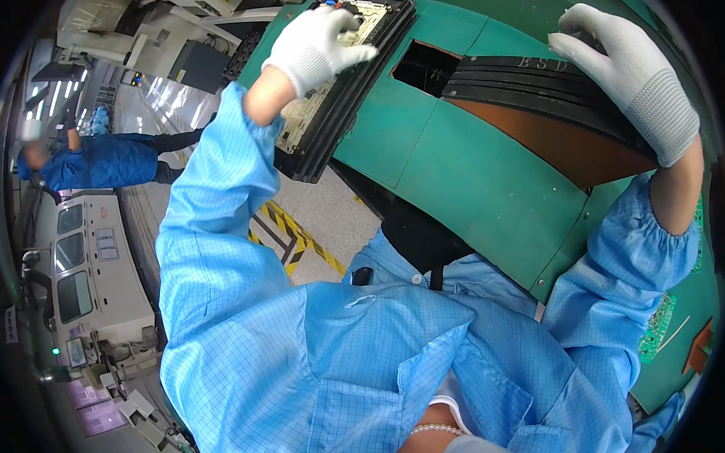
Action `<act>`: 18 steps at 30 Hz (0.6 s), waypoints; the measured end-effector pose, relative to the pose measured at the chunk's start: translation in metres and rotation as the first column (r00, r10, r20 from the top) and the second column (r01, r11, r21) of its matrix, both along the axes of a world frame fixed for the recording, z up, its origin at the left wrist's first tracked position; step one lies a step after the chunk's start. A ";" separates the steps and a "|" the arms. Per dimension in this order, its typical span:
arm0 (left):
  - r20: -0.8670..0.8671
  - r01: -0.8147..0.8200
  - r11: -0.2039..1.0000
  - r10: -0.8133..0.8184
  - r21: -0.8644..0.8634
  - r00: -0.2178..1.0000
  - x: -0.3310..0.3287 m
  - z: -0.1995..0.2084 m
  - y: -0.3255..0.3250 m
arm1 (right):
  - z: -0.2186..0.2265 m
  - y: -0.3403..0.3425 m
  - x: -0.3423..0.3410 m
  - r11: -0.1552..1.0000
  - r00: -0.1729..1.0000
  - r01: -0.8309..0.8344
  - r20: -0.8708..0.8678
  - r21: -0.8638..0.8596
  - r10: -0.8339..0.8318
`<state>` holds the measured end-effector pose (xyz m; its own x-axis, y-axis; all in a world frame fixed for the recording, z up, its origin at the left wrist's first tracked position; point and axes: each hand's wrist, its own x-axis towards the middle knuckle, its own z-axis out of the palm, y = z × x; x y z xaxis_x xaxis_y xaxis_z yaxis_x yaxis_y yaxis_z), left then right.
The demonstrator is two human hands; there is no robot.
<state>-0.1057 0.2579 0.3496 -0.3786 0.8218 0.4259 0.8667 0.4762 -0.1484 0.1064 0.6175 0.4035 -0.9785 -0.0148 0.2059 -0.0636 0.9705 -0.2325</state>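
My left hand point(320, 51), in a white knitted glove, reaches over a stack of black trays point(350, 99) at the upper left of the bench. Its thumb is stretched out and its fingers are bent, with a gap between them. Below it, cream-coloured boards point(295, 123) lie in the top tray, and a small dark part with red and blue bits shows beside the fingertips. My right hand point(628, 69), gloved alike, is held over a second stack of black trays point(525, 77). Thumb and fingers are apart there, with nothing visible between them; whether it touches the trays I cannot tell.
The green bench top point(456, 159) has a rectangular cutout point(425, 68) beside the right-hand stack. A brown panel point(527, 137) slants below that stack. Green circuit boards point(657, 328) lie at the right edge. Another person in blue point(101, 162) stands among machines at the far left.
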 end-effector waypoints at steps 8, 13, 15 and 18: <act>-0.015 0.042 0.998 -0.041 0.047 0.999 -0.018 -0.012 0.049 | 0.014 -0.036 0.005 1.000 1.000 0.005 -0.025 0.011 -0.005; 0.057 0.153 0.986 -0.157 0.060 0.986 -0.036 -0.008 0.056 | 0.012 -0.032 0.006 1.000 0.999 0.015 -0.028 0.004 -0.015; 0.455 0.025 0.998 0.006 -0.062 0.890 -0.054 0.000 0.061 | 0.010 -0.028 0.006 1.000 0.999 0.011 -0.031 0.005 -0.011; 0.732 -0.086 0.994 0.014 0.061 0.682 -0.080 0.014 0.056 | 0.011 -0.031 0.008 1.000 0.999 0.007 -0.031 0.003 -0.007</act>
<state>-0.1858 0.3142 0.3638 -0.6379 0.7677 0.0619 0.6578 0.5013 0.5621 0.1141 0.5862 0.4140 -0.9716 -0.0084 0.2364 -0.0638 0.9717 -0.2276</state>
